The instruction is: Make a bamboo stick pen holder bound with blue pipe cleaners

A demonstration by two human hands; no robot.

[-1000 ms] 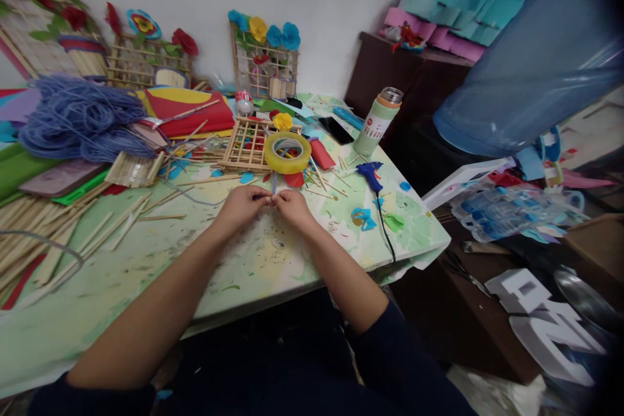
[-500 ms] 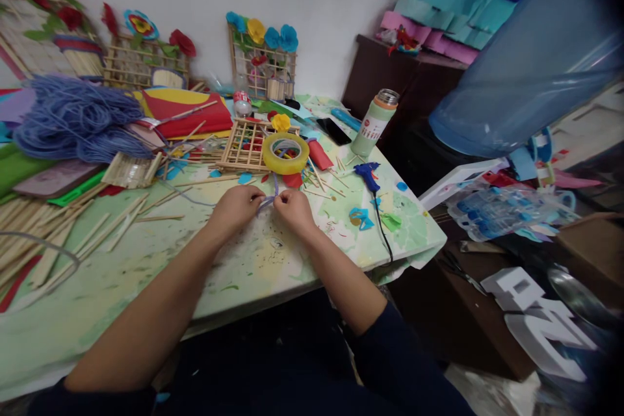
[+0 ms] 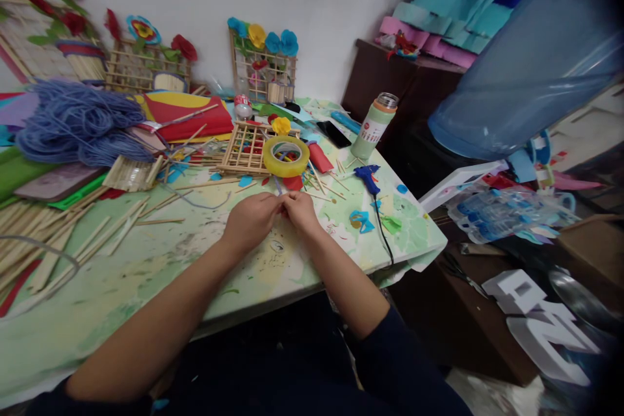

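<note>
My left hand (image 3: pixel 251 220) and my right hand (image 3: pixel 301 211) meet over the table, fingertips pinched together. Between them they grip a thin purple-blue cord (image 3: pixel 277 186), of which a short piece sticks out beyond the fingers toward the tape; the rest is hidden by my fingers. Just past my hands, a roll of yellowish clear tape (image 3: pixel 267 159) leans against a small lattice of sticks (image 3: pixel 241 148) bearing a yellow paper flower (image 3: pixel 281 125). Left of my left hand, a loose strand of cord (image 3: pixel 207 207) curves over the tabletop.
A blue glue gun (image 3: pixel 368 177) lies to the right, its black cable running to the table edge. Behind it stand a green bottle (image 3: pixel 373 127) and a phone (image 3: pixel 334 134). Left are a heap of blue cord (image 3: pixel 78 118) and many wooden sticks (image 3: pixel 43 234). Finished lattices (image 3: pixel 266 65) line the wall.
My hands have come together; the cord stretched between them is now mostly hidden in my fingers. The loose strand to the left has shifted and lies in a curve on the table.
</note>
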